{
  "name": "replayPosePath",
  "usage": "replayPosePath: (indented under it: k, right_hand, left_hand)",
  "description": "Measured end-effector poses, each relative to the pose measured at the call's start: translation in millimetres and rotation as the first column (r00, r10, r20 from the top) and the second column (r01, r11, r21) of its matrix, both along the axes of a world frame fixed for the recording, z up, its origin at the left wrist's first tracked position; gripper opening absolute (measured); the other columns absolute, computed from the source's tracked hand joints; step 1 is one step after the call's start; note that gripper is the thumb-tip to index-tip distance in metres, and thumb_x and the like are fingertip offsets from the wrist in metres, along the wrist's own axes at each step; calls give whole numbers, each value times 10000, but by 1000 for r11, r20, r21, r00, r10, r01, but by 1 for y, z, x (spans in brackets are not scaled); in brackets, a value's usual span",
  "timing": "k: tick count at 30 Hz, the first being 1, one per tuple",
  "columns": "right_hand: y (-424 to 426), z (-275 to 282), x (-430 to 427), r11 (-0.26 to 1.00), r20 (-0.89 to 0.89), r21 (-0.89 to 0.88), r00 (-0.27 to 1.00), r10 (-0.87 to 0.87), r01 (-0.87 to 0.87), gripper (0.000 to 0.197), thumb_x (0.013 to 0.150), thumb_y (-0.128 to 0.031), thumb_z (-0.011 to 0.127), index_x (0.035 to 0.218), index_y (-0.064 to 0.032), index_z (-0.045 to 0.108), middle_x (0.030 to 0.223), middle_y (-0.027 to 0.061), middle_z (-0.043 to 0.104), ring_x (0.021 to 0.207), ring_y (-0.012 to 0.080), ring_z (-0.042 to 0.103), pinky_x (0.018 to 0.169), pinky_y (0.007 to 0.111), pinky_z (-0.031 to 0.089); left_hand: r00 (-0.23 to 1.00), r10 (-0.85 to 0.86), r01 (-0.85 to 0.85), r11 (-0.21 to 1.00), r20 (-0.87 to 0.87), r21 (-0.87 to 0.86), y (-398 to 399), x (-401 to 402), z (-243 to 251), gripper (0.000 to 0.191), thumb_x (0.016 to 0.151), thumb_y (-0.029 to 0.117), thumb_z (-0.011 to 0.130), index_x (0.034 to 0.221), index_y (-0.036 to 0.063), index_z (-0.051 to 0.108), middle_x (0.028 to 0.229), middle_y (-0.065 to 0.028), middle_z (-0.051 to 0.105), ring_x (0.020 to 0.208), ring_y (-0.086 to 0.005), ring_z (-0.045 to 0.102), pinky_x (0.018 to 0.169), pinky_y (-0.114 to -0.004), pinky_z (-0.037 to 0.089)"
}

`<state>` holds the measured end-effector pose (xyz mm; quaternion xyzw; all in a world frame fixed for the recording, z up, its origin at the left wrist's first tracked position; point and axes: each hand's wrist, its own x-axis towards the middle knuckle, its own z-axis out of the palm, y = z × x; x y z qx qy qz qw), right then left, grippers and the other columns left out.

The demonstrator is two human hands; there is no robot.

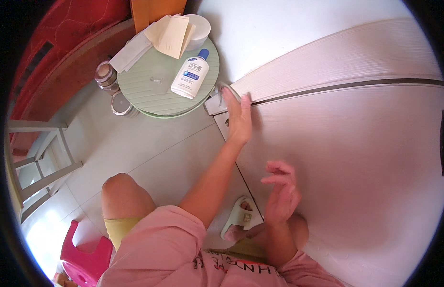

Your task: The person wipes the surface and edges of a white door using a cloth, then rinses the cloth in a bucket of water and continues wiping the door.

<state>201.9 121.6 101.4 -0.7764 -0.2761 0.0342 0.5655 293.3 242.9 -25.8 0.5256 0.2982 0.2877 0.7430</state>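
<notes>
My left hand (239, 116) reaches forward to the near corner of a white wood-grain furniture panel (336, 150). A thin greyish cloth or pad (229, 90) lies under its fingers, against the panel's edge strip. How firmly it is gripped is partly hidden. My right hand (281, 195) hovers over the panel, somewhat blurred, with fingers loosely bent and apart and nothing in them. Just beyond my left hand, a white lotion bottle (190, 77) with a blue cap lies on a round pale-green table (146, 97).
Folded cream paper (170, 36) and a white round container (198, 30) share the tabletop. Jars (122, 104) stand on the floor beside it. A pink plastic stool (87, 260) and a grey-white frame (51, 175) are at left. My slippered foot (239, 219) is by the panel.
</notes>
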Motion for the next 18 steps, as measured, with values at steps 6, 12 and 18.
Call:
replayPosePath:
  k: [6, 12, 18]
  right_hand:
    - [0, -8, -4, 997, -45, -38, 997, 60, -62, 521, 957, -348, 331, 786, 54, 615, 1049, 217, 557, 935, 278, 532, 818, 392, 435]
    - [-5, -17, -7, 1000, -140, 10, 990, 0, 2, 406, 933, -279, 412, 792, 48, 608, 1054, 193, 559, 923, 255, 536, 833, 368, 428]
    - [1, -16, -11, 996, -166, -76, 984, -68, 55, 92, 827, -55, 575, 796, 26, 603, 1047, 166, 563, 928, 220, 535, 841, 340, 428]
  left_hand:
    - [979, -69, -41, 857, -193, -513, 22, 4, -92, 833, 870, 650, 290, 1321, -46, 210, 1215, -215, 381, 1084, -258, 447, 962, -348, 330]
    - [998, 30, 22, 646, 55, -763, 19, -4, -86, 574, 875, 631, 340, 767, 85, 478, 514, -49, 438, 471, -151, 457, 470, -289, 380]
    - [999, 48, -49, 763, -19, -645, 13, -18, -58, 255, 859, 216, 580, 1017, 18, 551, 856, -43, 595, 663, -141, 552, 584, -277, 447]
